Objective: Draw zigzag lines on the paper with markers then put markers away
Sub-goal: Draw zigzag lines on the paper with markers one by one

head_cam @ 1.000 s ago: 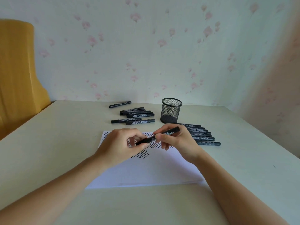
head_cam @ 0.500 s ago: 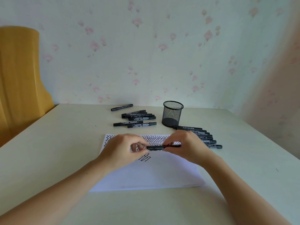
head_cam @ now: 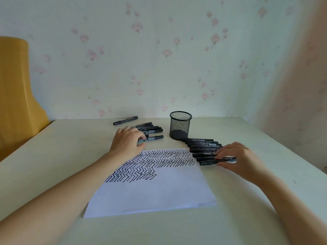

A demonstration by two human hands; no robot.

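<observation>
At the far left stands a mustard-yellow chair back [head_cam: 16,96], beside the pale cream table [head_cam: 53,156]. Behind the table there is a wall with light wallpaper and pink flowers [head_cam: 159,59]. On the table, toward the back, one single black marker [head_cam: 125,120] lies alone, a little apart from the left group of black markers [head_cam: 150,129], which lie close together. The left hand [head_cam: 126,141] is on this group from the near side; its fingers are bent down over the nearest marker of the left group [head_cam: 154,138], and the fingertips touch its barrel, but I cannot tell if they really grip it. In the middle, near the person, lies the white sheet of paper [head_cam: 152,191], and its upper part is filled with rows of black zigzag lines [head_cam: 155,163]. Behind the paper's right corner stands the round black wire-mesh pen holder [head_cam: 180,127], upright, and I see no marker in it. Just right of the paper lies the right row of black markers [head_cam: 201,145], side by side like steps. The right hand [head_cam: 237,158] rests at the near end of this row and pinches the closest black marker [head_cam: 209,162] between thumb and fingers; this marker lies on the table, just beside the paper's right edge.
</observation>
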